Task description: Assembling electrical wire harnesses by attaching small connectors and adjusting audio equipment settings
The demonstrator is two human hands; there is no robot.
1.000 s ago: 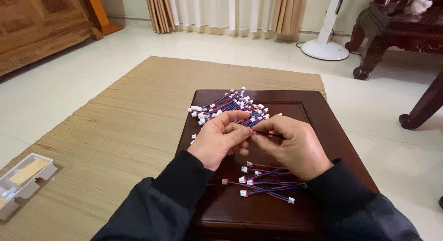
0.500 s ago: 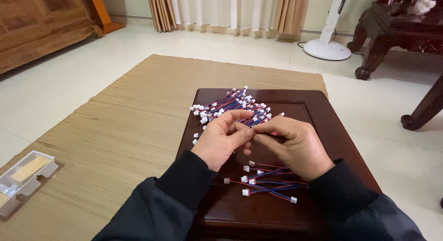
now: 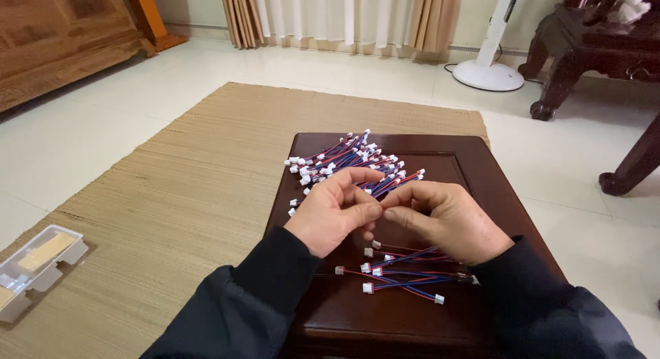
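Head view: left hand (image 3: 335, 211) and right hand (image 3: 447, 218) meet at frame centre, fingers pinched on a small wire connector — barely visible; pile of connector wires (image 3: 347, 163) lies just above on the table (image 3: 481, 187); steady, aligned pinching seems best.

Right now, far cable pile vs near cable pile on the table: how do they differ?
The far pile is larger and densely heaped; the near pile holds only a few cables. The far pile fans out at angles beyond the left hand and right hand; the near pile lies roughly parallel, close to the wrists. Both are red and blue wires with white end connectors on the dark wooden table.
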